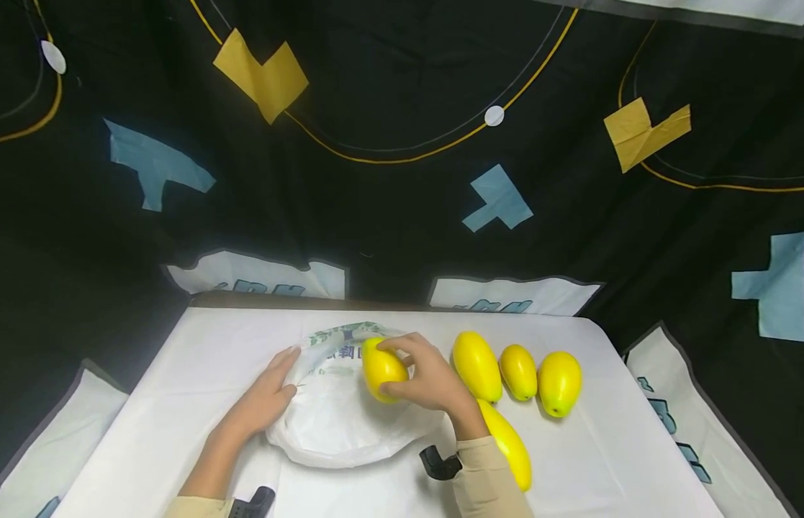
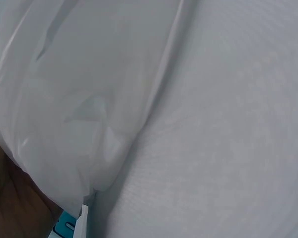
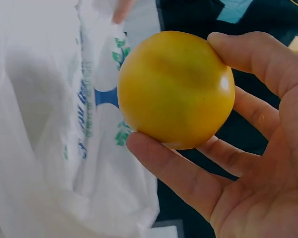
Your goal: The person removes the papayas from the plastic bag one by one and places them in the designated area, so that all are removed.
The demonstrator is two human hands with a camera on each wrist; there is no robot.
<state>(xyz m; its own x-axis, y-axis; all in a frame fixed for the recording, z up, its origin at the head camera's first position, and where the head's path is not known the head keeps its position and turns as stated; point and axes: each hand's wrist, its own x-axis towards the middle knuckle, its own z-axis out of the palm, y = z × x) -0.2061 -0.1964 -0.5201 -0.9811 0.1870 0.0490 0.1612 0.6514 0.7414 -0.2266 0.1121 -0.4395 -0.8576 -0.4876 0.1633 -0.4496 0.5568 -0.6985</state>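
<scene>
A yellow mango (image 1: 384, 370) is held above the white plastic bag (image 1: 340, 442), in the fingers and thumb of my right hand (image 1: 422, 374). In the right wrist view this mango (image 3: 176, 89) looks round and glossy, with fingertips on opposite sides and the palm bare behind it. My left hand (image 1: 267, 396) rests against the bag's left side, its fingers fairly straight and the thumb apart from them. The left wrist view has the bag's film (image 2: 89, 99) beside part of the palm (image 2: 15, 203); the fingertips are out of sight there.
To the right on the white-covered table (image 1: 609, 446) lie several more yellow fruits, among them a large mango (image 1: 476, 365), a smaller one (image 1: 520, 373) and one with a greenish tip (image 1: 560, 383). A long yellow fruit (image 1: 508, 446) lies beside the right forearm. A black cloth (image 1: 389, 237) hangs behind.
</scene>
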